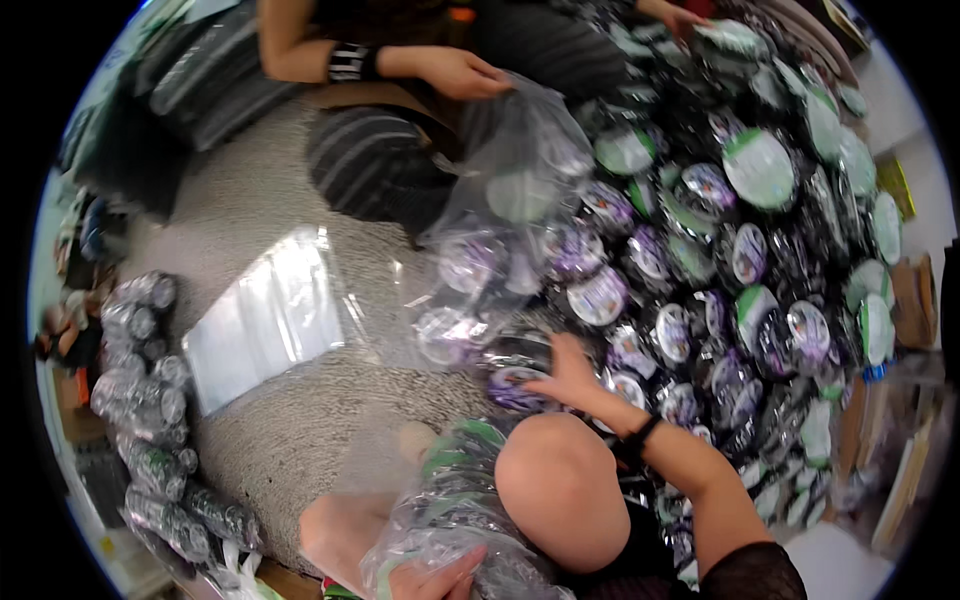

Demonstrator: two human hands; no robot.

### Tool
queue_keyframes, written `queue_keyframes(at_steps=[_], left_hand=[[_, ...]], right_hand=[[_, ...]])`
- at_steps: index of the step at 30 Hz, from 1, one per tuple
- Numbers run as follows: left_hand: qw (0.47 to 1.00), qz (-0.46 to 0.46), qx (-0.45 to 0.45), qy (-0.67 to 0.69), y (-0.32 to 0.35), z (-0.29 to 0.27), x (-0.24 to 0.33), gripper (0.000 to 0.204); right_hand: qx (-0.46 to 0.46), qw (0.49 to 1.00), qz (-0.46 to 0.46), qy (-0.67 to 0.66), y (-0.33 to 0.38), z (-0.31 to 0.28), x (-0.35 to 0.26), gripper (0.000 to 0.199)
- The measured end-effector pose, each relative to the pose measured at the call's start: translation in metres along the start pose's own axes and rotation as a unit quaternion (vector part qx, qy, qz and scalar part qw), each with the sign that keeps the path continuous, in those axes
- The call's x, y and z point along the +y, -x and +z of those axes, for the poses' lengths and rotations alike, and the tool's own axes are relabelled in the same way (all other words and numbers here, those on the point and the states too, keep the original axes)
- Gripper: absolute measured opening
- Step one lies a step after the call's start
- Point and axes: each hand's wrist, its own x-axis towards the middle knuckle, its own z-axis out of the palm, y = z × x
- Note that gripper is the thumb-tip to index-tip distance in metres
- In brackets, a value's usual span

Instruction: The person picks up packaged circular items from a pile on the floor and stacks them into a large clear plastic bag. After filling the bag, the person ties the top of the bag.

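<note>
- The right hand (pixel 565 378) reaches forward over the raised knee (pixel 560 490), fingers spread and curled over a round disc (pixel 515 385) with a purple face, which lies at the near edge of the disc heap (pixel 740 270).
- That hand grips the disc from above; a dark band sits on its wrist.
- The left hand (pixel 440 575) is at the lower edge of the view, fingers closed on a clear bag (pixel 450 500) stuffed with green-rimmed discs, which rests against the person's leg.
- The heap of wrapped discs, purple, green and white, covers the carpet (pixel 300 440) on the right side, from the far edge down to the person's right arm.
- A second clear bag (pixel 500 230), partly filled with purple discs, stands between the heap and the bare carpet, just beyond the right hand.
- Another person's hand (pixel 455 72) holds the top of that bag at the far edge; their other hand (pixel 675 18) rests on the heap farther right.
- A flat stack of empty bags (pixel 265 320) lies on the carpet's left part, well apart from both hands.
- Filled bags of discs (pixel 150 420) line the carpet's left edge.
</note>
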Motion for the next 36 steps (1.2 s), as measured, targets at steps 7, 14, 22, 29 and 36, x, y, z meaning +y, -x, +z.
queue_keyframes(at_steps=[7,14,22,29,36], left_hand=[[0.996,0.015,0.080,0.031,0.104,0.011,0.044,0.028],[0.974,0.056,0.217,-0.026,0.195,0.030,0.086,0.026],[0.966,0.079,0.240,-0.050,0.222,0.038,0.078,0.028],[0.970,0.088,0.221,-0.046,0.211,0.049,0.050,0.033],[0.968,0.116,0.222,-0.017,0.200,0.047,0.053,0.032]], right_hand=[[0.086,0.972,0.217,-0.011,0.146,-0.017,0.047,0.104],[0.112,0.971,0.189,0.096,0.200,-0.063,0.008,0.099],[0.129,0.968,0.171,0.129,0.229,-0.083,-0.012,0.094],[0.179,0.957,0.148,0.174,0.258,-0.125,-0.022,0.089],[0.203,0.937,0.039,0.282,0.302,-0.198,-0.058,0.090]])
